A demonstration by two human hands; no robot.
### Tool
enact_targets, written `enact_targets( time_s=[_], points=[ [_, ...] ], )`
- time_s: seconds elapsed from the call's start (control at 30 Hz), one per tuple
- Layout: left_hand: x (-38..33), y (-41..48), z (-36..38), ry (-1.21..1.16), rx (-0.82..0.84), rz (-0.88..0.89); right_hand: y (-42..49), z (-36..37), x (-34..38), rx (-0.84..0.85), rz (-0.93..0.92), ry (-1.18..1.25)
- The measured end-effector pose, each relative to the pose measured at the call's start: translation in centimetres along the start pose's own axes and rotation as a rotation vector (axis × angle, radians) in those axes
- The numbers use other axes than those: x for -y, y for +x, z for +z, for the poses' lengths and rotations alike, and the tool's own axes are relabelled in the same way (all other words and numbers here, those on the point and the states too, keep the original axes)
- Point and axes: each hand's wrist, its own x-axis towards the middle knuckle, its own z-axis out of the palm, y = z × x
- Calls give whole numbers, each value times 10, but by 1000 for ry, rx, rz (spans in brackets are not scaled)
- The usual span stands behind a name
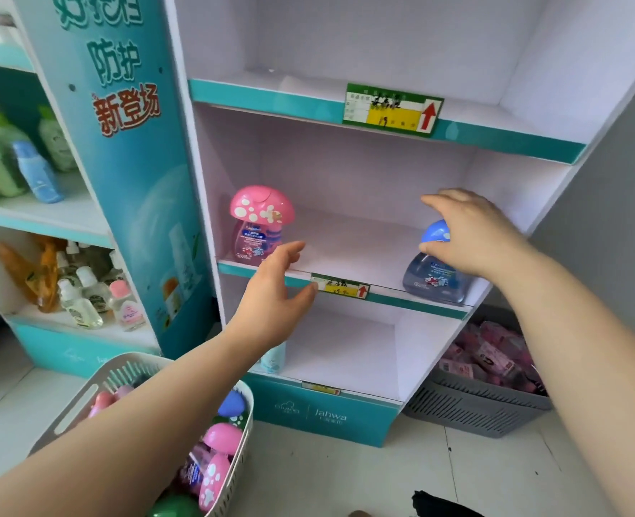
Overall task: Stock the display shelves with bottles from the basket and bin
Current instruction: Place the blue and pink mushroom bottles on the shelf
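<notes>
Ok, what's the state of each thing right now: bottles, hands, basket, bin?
Pink bottle: upright, middle shelf, free.
Blue bottle: upright, middle shelf, cap gripped.
Left hand: open, holding nothing.
Right hand: grips blue bottle's cap.
Basket: holds bottles.
Bin: holds pink items.

Bottles (pixel 258 225) on your middle shelf (pixel 353 244): two
Price tags (pixel 392 110) facing you: three
Floor containers: two, white basket (pixel 85 397) left, grey bin (pixel 469 408) right

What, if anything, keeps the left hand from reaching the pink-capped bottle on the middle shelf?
Probably nothing, so yes: the left hand is open and empty close beside the pink-capped bottle, nothing between.
</notes>
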Motion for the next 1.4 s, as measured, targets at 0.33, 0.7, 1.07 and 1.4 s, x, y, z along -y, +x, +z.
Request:
enact_targets(
  time_s=[0.33,0.7,1.07,1.4],
  points=[
    [136,-74,-101,398,26,-161,-60,132,187,-107,-454,447],
    [296,-153,-147,498,120,-505,-63,322,291,415,-411,418],
    [352,-165,-95,336,58,-504,-38,446,323,500,-322,12],
    [353,-147,-68,255,182,-460,-24,392,323,298,-452,384]
  ],
)
